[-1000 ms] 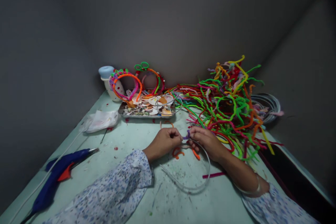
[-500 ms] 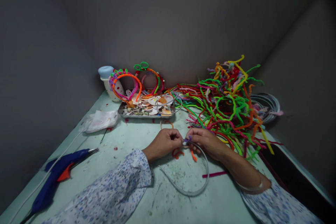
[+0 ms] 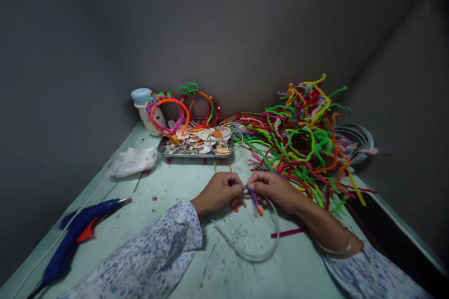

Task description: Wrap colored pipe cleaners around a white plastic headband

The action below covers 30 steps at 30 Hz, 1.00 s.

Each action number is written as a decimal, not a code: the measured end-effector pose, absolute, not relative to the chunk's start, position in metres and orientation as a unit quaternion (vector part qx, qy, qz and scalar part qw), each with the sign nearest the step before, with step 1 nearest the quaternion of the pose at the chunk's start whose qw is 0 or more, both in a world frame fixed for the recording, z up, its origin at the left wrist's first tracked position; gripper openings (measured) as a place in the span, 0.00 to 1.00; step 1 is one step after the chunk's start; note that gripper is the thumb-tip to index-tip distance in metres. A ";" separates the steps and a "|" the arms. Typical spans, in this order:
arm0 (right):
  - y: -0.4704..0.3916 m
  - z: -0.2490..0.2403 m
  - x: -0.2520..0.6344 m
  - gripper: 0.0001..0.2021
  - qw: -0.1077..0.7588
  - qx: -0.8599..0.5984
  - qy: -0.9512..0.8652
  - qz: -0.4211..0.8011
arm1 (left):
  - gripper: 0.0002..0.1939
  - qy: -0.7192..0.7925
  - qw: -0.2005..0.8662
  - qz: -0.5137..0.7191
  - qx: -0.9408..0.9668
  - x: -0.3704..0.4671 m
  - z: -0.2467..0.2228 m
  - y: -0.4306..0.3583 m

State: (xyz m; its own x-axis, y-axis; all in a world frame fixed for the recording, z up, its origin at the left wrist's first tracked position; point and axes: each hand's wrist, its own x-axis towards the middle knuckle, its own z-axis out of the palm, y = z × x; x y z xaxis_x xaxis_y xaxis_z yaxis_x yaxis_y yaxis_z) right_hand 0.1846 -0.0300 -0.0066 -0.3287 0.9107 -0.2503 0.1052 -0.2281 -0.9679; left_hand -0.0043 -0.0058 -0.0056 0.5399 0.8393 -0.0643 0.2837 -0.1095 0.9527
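Note:
Over the middle of the table, my left hand (image 3: pixel 222 190) pinches one end of a plain grey headband (image 3: pixel 253 258), whose curve hangs toward me. Opposite it, the fingertips of my right hand (image 3: pixel 278 190) close on a purple pipe cleaner (image 3: pixel 253 195) at that end of the band. The purple strand hangs down inside the curve. Just below lie short orange pipe cleaner pieces (image 3: pixel 259 210), near both hands. A dark pink pipe cleaner (image 3: pixel 288 232) rests by my right wrist, touching or passing under the band's edge. Fingers partly hide the wrapped end.
At the back stand a metal tray (image 3: pixel 196 155) of shells, finished fuzzy headbands (image 3: pixel 168 101) and a blue-lidded bottle (image 3: pixel 151 119). A tangled pipe cleaner heap (image 3: pixel 308 140) spreads at right beside grey bands (image 3: pixel 365 142). On the left lie a blue glue gun (image 3: pixel 70 238) and a plastic packet (image 3: pixel 135 161).
The purple pipe cleaner strand, bunched at my right fingertips before, now hangs downward below them. My right fingers have shifted slightly left, closer to my left hand.

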 end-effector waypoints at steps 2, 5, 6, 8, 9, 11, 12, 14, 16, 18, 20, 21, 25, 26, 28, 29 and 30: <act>-0.031 -0.005 0.183 0.11 0.325 -0.484 -0.537 0.610 | 0.07 0.404 0.536 0.258 0.695 -0.004 -0.006 -0.005; -0.032 -0.005 0.182 0.10 0.323 -0.495 -0.552 0.588 | 0.07 0.401 0.538 0.256 0.695 -0.005 -0.007 -0.004; -0.032 -0.005 0.181 0.10 0.323 -0.500 -0.557 0.579 | 0.07 0.400 0.538 0.257 0.696 -0.005 -0.007 -0.004; -0.032 -0.007 0.181 0.10 0.325 -0.507 -0.569 0.560 | 0.07 0.401 0.537 0.257 0.696 -0.005 -0.007 -0.003; -0.032 -0.009 0.182 0.10 0.325 -0.508 -0.577 0.552 | 0.07 0.402 0.537 0.255 0.696 -0.005 -0.007 -0.002; -0.032 -0.011 0.183 0.09 0.325 -0.508 -0.594 0.533 | 0.06 0.402 0.542 0.247 0.696 -0.005 -0.007 -0.001; -0.032 -0.012 0.183 0.09 0.323 -0.508 -0.603 0.523 | 0.06 0.402 0.546 0.243 0.694 -0.006 -0.007 -0.001; -0.032 -0.012 0.184 0.08 0.319 -0.510 -0.620 0.504 | 0.06 0.399 0.557 0.238 0.688 -0.006 -0.007 0.000; -0.033 -0.011 0.183 0.08 0.314 -0.515 -0.632 0.486 | 0.06 0.395 0.565 0.239 0.684 -0.006 -0.007 0.000; -0.034 -0.008 0.182 0.08 0.315 -0.522 -0.637 0.472 | 0.06 0.394 0.569 0.242 0.680 -0.006 -0.008 0.001; -0.034 -0.006 0.181 0.08 0.326 -0.526 -0.629 0.472 | 0.06 0.397 0.574 0.245 0.673 -0.006 -0.009 0.002; -0.034 -0.005 0.181 0.09 0.336 -0.524 -0.617 0.482 | 0.06 0.398 0.579 0.247 0.668 -0.006 -0.010 0.002; -0.033 -0.005 0.181 0.15 0.400 -0.489 -0.530 0.566 | 0.05 0.399 0.595 0.283 0.638 -0.005 -0.010 0.003; -0.032 -0.006 0.182 0.17 0.418 -0.480 -0.506 0.582 | 0.05 0.400 0.599 0.299 0.626 -0.005 -0.009 0.003; -0.030 -0.009 0.183 0.17 0.450 -0.469 -0.472 0.596 | 0.06 0.403 0.607 0.332 0.599 -0.004 -0.008 0.004; -0.030 -0.010 0.183 0.17 0.458 -0.468 -0.464 0.596 | 0.07 0.405 0.610 0.346 0.587 -0.003 -0.008 0.004; -0.029 -0.010 0.183 0.17 0.460 -0.469 -0.465 0.594 | 0.07 0.408 0.612 0.356 0.577 -0.003 -0.008 0.004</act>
State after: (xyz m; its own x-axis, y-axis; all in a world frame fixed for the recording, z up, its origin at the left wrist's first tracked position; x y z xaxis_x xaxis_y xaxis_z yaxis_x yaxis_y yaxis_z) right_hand 0.1832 -0.0294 -0.0103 -0.1376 0.9819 -0.1298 -0.1095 -0.1453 -0.9833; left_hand -0.0028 0.0039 -0.0078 0.4140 0.9060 -0.0884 0.0347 0.0814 0.9961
